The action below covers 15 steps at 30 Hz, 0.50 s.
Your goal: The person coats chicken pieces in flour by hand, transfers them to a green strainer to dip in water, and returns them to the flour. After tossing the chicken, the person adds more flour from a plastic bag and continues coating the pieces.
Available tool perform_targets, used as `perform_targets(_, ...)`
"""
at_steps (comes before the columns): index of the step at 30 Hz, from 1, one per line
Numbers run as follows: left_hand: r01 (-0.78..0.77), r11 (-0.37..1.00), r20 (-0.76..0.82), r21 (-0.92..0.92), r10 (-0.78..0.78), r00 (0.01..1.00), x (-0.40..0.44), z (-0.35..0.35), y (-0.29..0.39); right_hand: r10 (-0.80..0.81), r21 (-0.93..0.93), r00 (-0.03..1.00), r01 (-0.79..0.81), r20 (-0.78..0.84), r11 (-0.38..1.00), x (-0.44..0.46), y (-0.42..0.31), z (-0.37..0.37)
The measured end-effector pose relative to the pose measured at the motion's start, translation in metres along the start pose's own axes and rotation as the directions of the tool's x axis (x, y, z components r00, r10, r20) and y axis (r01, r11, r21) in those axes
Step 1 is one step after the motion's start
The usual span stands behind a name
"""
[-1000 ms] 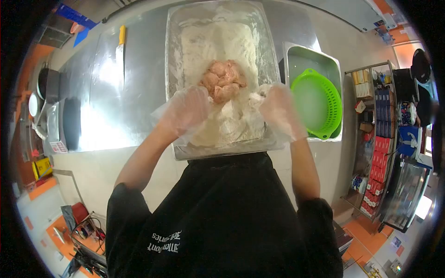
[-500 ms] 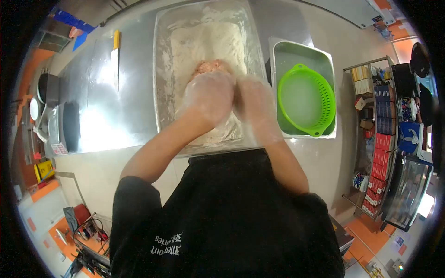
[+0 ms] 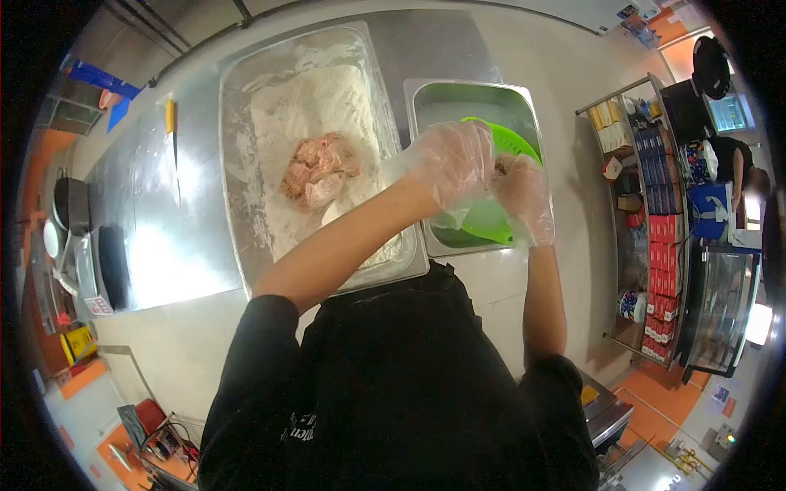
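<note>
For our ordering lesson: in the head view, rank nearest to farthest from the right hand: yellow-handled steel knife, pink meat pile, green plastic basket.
1. Green plastic basket, overlapped by the right hand.
2. Pink meat pile, left.
3. Yellow-handled steel knife, farther left.

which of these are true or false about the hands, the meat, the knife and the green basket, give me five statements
1. The left hand and the right hand wear clear plastic gloves. True.
2. The clump of pink raw meat rests on white powder in the large rectangular metal pan. True.
3. Both hands are over the clump. False: they are over the bright green plastic basket.
4. The yellow-handled metal knife lies on the grey metal counter. True.
5. The basket stands directly on the counter. False: it sits inside the smaller rectangular metal pan.
</note>
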<state>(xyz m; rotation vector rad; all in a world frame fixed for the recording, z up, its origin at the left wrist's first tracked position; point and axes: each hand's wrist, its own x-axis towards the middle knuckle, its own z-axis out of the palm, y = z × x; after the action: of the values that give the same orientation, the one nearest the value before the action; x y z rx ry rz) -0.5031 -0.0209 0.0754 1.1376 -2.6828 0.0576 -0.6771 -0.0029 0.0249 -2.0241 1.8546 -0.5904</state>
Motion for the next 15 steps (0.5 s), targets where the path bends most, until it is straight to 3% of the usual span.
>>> perform_targets(2,0.097,0.952,0.099,-0.290,-0.071,0.992,0.011,0.030,-0.001,-0.111,-0.116,0.994,0.109,-0.015,0.987,-0.001,0.025,0.007)
perform_targets(5,-0.173,0.893,0.059,-0.416,0.217,0.975,0.011,0.081,-0.035,0.082,0.046,0.993,-0.086,0.091,0.995,0.002,0.011,-0.009)
perform_targets(7,-0.129,0.990,0.402,0.050,0.098,0.910,0.001,0.038,-0.049,-0.180,-0.032,0.982,0.182,0.064,0.983,0.002,-0.015,-0.020)
perform_targets(8,-0.108,0.981,0.097,-0.161,0.124,0.987,-0.029,0.057,-0.075,-0.235,-0.056,0.969,0.239,0.069,0.969,0.001,-0.033,-0.016)
perform_targets(9,-0.148,0.923,-0.217,-0.355,0.072,0.974,-0.067,0.077,-0.106,-0.291,-0.079,0.954,0.296,0.073,0.952,0.000,-0.050,-0.012)
perform_targets(10,-0.134,0.970,0.004,-0.201,0.138,0.990,-0.095,0.077,-0.126,-0.271,-0.087,0.959,0.278,0.084,0.957,-0.002,-0.072,0.000)
perform_targets(11,-0.154,0.987,0.233,-0.047,0.161,0.959,-0.119,0.074,-0.135,-0.405,0.105,0.914,0.402,0.007,0.909,-0.009,-0.088,0.011)
perform_targets(12,-0.100,0.992,0.274,0.078,0.075,0.959,-0.144,0.063,-0.121,-0.515,0.225,0.849,0.483,0.119,0.846,-0.005,-0.092,0.048)
perform_targets(13,-0.028,0.996,0.373,0.085,-0.006,0.928,-0.163,0.062,-0.113,-0.624,0.350,0.753,0.538,0.209,0.767,0.001,-0.095,0.089)
perform_targets(14,0.041,0.993,0.465,0.108,-0.087,0.881,-0.182,0.061,-0.106,-0.540,0.212,0.714,0.502,0.445,0.838,0.003,-0.113,0.110)
perform_targets(15,0.124,0.992,0.490,0.009,-0.113,0.864,-0.205,0.084,-0.101,-0.401,0.056,0.647,0.485,0.648,0.873,0.001,-0.128,0.127)
